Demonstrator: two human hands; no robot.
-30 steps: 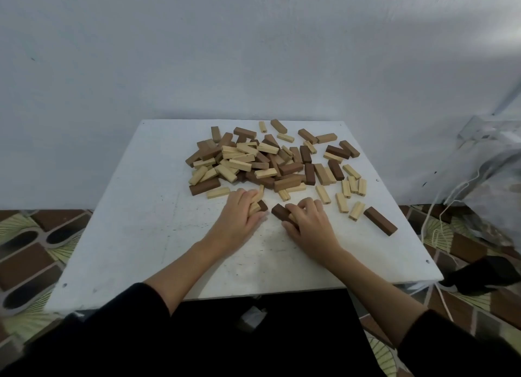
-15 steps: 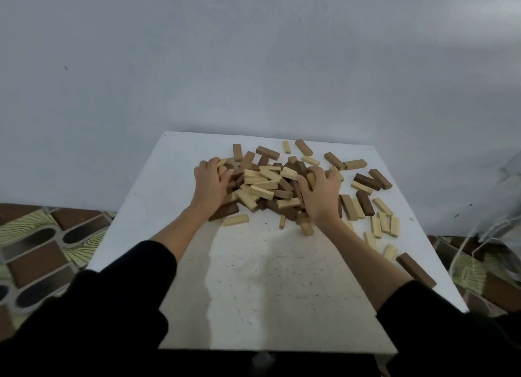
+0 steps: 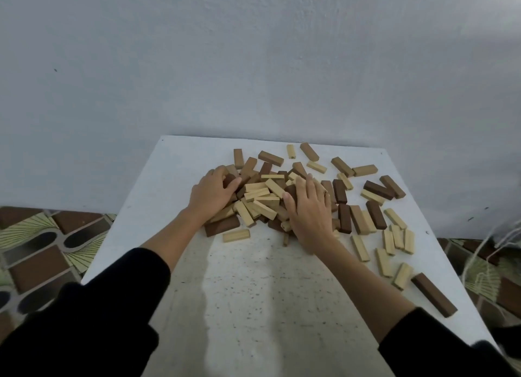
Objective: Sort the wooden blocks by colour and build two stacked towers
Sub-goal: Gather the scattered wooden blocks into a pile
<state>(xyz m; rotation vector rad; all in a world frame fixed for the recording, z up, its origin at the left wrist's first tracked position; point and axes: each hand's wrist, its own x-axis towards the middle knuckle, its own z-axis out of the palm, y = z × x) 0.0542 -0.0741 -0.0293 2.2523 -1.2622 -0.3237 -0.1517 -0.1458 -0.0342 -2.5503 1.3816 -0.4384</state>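
A mixed heap of light and dark wooden blocks [image 3: 263,196] lies on the far half of the white table [image 3: 253,292]. My left hand [image 3: 212,192] rests on the heap's left side, fingers curled over a dark block. Over the heap's right side my right hand [image 3: 310,207] lies flat, palm down, fingers spread across the blocks. More light blocks [image 3: 392,241] and dark blocks [image 3: 377,189] are scattered to the right. One long dark block [image 3: 434,295] lies alone near the right edge.
A pale wall stands right behind the table's far edge. Patterned floor tiles [image 3: 42,244] show on the left, and cords [image 3: 479,264] hang at the right. The near half of the table holds no blocks.
Both hands went from the table's near middle up onto the heap. Since half a second ago they have stayed on it, the right hand flattening over the blocks.
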